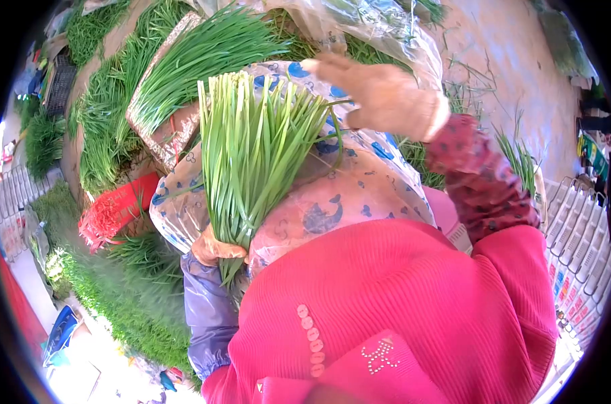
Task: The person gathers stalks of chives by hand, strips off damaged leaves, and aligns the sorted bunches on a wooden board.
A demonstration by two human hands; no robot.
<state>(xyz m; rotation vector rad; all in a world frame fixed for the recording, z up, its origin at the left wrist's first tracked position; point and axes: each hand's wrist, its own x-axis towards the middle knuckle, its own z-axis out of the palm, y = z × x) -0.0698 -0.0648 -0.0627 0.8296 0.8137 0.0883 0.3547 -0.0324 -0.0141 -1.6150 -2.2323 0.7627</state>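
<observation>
My left hand (216, 249), in a tan glove, is closed round the lower end of a bunch of garlic chives (251, 155). The bunch fans out over my lap, its pale cut ends pointing away from me. To its right, my right hand (389, 97), also gloved, is raised with the fingers stretched out; it is slightly blurred. A few loose blades stick out of the bunch towards the right thumb. Under the chives, a clear plastic apron (319, 219) with blue prints covers my lap.
Ahead on the left, a pile of chives (214, 50) lies on a speckled block (165, 145). A red bundle of strips (120, 209) is at my left. More greens (130, 296) cover the floor there. Clear plastic sheeting (386, 30) lies ahead; stacked crates (581, 249) stand at right.
</observation>
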